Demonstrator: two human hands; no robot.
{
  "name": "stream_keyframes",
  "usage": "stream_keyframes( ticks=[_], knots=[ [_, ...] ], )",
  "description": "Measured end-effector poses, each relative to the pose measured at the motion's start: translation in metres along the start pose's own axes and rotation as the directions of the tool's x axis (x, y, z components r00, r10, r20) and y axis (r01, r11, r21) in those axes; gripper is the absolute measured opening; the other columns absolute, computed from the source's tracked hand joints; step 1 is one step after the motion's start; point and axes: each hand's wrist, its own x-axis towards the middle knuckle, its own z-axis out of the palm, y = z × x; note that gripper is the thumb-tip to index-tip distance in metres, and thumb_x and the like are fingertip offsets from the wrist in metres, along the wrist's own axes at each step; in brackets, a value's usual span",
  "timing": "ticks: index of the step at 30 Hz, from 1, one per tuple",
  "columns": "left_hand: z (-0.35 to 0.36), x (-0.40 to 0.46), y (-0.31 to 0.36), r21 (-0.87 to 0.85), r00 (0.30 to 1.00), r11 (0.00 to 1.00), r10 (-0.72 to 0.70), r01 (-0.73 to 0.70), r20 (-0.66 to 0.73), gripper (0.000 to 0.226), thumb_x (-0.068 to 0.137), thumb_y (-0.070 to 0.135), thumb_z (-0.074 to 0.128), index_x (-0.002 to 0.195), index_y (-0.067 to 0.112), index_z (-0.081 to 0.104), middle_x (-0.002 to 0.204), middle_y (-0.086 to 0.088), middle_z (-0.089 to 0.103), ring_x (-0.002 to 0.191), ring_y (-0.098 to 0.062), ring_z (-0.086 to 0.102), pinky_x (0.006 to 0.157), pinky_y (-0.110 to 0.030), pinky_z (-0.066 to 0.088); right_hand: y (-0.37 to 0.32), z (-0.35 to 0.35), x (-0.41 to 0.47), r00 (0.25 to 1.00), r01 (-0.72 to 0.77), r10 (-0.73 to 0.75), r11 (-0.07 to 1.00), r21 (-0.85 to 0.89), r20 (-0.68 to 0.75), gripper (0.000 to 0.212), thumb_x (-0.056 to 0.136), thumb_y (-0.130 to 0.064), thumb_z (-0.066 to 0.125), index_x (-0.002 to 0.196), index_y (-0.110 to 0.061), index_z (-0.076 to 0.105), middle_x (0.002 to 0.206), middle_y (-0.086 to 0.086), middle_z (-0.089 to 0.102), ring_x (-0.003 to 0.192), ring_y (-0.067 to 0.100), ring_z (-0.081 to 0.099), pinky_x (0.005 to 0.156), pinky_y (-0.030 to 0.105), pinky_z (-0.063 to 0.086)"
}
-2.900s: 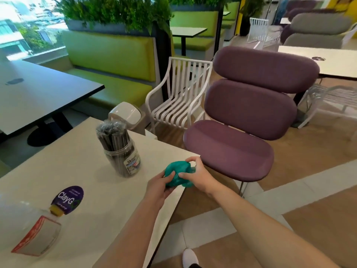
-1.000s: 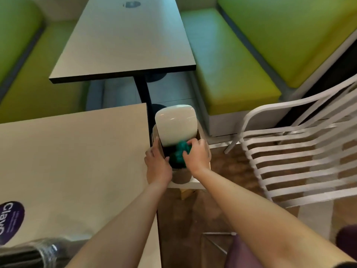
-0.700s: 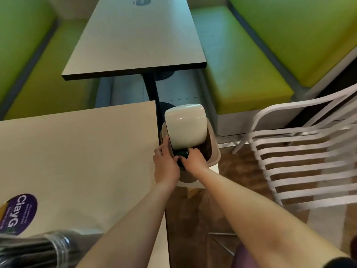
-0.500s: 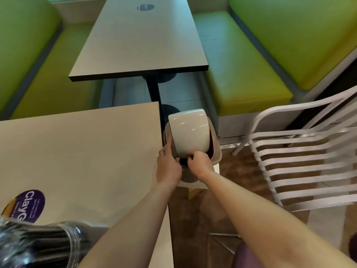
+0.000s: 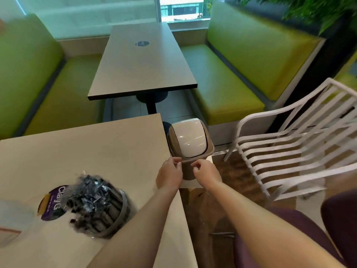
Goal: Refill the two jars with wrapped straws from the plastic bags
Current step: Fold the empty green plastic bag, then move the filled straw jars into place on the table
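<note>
A clear jar [image 5: 98, 209] packed with dark wrapped straws stands on the beige table [image 5: 87, 151], near its right edge. A second jar [image 5: 9, 227], blurred, shows at the lower left edge with a red and white label. My left hand [image 5: 170, 176] and my right hand [image 5: 206, 173] hover side by side just in front of a small brown bin [image 5: 190, 146] with a white swing lid. Both hands hold nothing, fingers loosely curled. The bin's lid is closed. No plastic bag is in sight.
A purple round sticker [image 5: 52, 202] lies on the table beside the jar. A white slatted chair [image 5: 293, 144] stands to the right, a purple seat [image 5: 309, 238] at lower right. Beyond are a dark table [image 5: 143, 62] and green benches [image 5: 228, 80].
The crumpled teal bag that both hands carried went into the bin. The lid has swung closed and my hands have drawn back from it, empty. My view has risen.
</note>
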Motion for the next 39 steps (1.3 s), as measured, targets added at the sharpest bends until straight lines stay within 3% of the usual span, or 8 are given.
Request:
stream_keyframes(
  ticks=[2, 11, 16, 20, 26, 31, 35, 39],
  knots=[
    [-0.014, -0.026, -0.003, 0.013, 1.0, 1.0, 0.019, -0.02, 0.003, 0.021, 0.1, 0.032, 0.046, 0.116, 0.028, 0.06, 0.114, 0.007, 0.063, 0.094, -0.009, 0.056, 0.063, -0.019, 0.039, -0.007, 0.003, -0.031, 1.0, -0.001, 0.001, 1.0, 0.01, -0.026, 0.019, 0.098, -0.028, 0.053, 0.112, -0.024, 0.064, 0.105, -0.005, 0.066, 0.093, 0.01, 0.062, 0.083, 0.03, 0.055],
    [-0.065, -0.138, -0.054, 0.002, 0.997, 0.999, 0.049, -0.049, 0.055, 0.018, 0.099, 0.034, 0.046, 0.108, 0.031, 0.062, 0.109, 0.008, 0.065, 0.091, -0.012, 0.06, 0.07, -0.027, 0.045, -0.029, 0.031, -0.166, 0.997, -0.048, 0.049, 0.999, 0.011, -0.065, 0.015, 0.098, -0.037, 0.051, 0.097, -0.025, 0.06, 0.09, -0.006, 0.066, 0.079, 0.011, 0.062, 0.074, 0.036, 0.058],
    [-0.106, -0.186, -0.096, -0.016, 0.999, 1.0, 0.02, -0.019, 0.042, 0.016, 0.097, 0.033, 0.049, 0.104, 0.032, 0.064, 0.101, 0.01, 0.066, 0.089, -0.014, 0.061, 0.073, -0.03, 0.045, -0.05, 0.053, -0.227, 0.999, -0.028, 0.029, 0.999, 0.033, -0.036, 0.019, 0.098, -0.035, 0.05, 0.099, -0.021, 0.063, 0.093, -0.003, 0.066, 0.08, 0.017, 0.062, 0.055, 0.029, 0.05],
    [-0.134, -0.209, -0.125, -0.05, 0.999, 0.998, -0.028, 0.028, 0.017, 0.019, 0.098, 0.033, 0.048, 0.109, 0.03, 0.063, 0.1, 0.012, 0.062, 0.091, -0.012, 0.058, 0.073, -0.028, 0.04, -0.069, 0.073, -0.254, 1.0, -0.017, 0.019, 0.995, 0.101, -0.018, 0.019, 0.096, -0.035, 0.052, 0.098, -0.021, 0.065, 0.093, -0.003, 0.068, 0.081, 0.015, 0.062, 0.068, 0.034, 0.053],
    [-0.173, -0.207, -0.161, -0.181, 0.998, 0.983, 0.008, -0.02, -0.069, 0.03, 0.088, 0.038, 0.068, 0.111, 0.021, 0.059, 0.105, 0.004, 0.063, 0.1, -0.016, 0.061, 0.083, -0.032, 0.048, -0.099, 0.091, -0.27, 1.0, 0.02, -0.014, 0.968, 0.249, -0.025, 0.017, 0.097, -0.029, 0.054, 0.096, -0.017, 0.066, 0.089, -0.003, 0.065, 0.081, 0.015, 0.06, 0.056, 0.022, 0.043],
    [-0.195, -0.184, -0.169, -0.187, 0.992, 0.982, 0.0, -0.024, -0.127, 0.065, 0.077, 0.037, 0.08, 0.126, 0.01, 0.046, 0.116, 0.002, 0.039, 0.112, -0.023, 0.051, 0.099, -0.04, 0.045, -0.121, 0.103, -0.265, 0.999, 0.02, -0.005, 0.922, 0.388, -0.039, 0.02, 0.097, -0.021, 0.055, 0.113, -0.012, 0.064, 0.101, -0.002, 0.064, 0.089, 0.011, 0.056, 0.06, 0.013, 0.038],
    [-0.202, -0.163, -0.166, -0.247, 0.996, 0.969, -0.005, -0.018, -0.094, 0.084, 0.072, 0.033, 0.084, 0.136, 0.009, 0.036, 0.131, -0.007, 0.038, 0.12, -0.025, 0.047, 0.101, -0.042, 0.044, -0.131, 0.113, -0.254, 1.0, 0.008, 0.006, 0.89, 0.456, -0.029, 0.037, 0.097, -0.022, 0.055, 0.131, -0.009, 0.052, 0.129, 0.006, 0.054, 0.105, 0.012, 0.051, 0.08, 0.021, 0.04],
    [-0.206, -0.14, -0.164, -0.277, 0.999, 0.961, -0.012, -0.002, -0.049, 0.104, 0.069, 0.035, 0.086, 0.148, 0.013, 0.022, 0.149, -0.008, 0.029, 0.136, -0.025, 0.036, 0.11, -0.043, 0.037, -0.138, 0.118, -0.241, 1.0, 0.012, -0.013, 0.875, 0.484, -0.001, 0.046, 0.098, -0.026, 0.053, 0.142, -0.015, 0.043, 0.138, 0.004, 0.042, 0.126, 0.019, 0.046, 0.098, 0.028, 0.04]
  ],
)
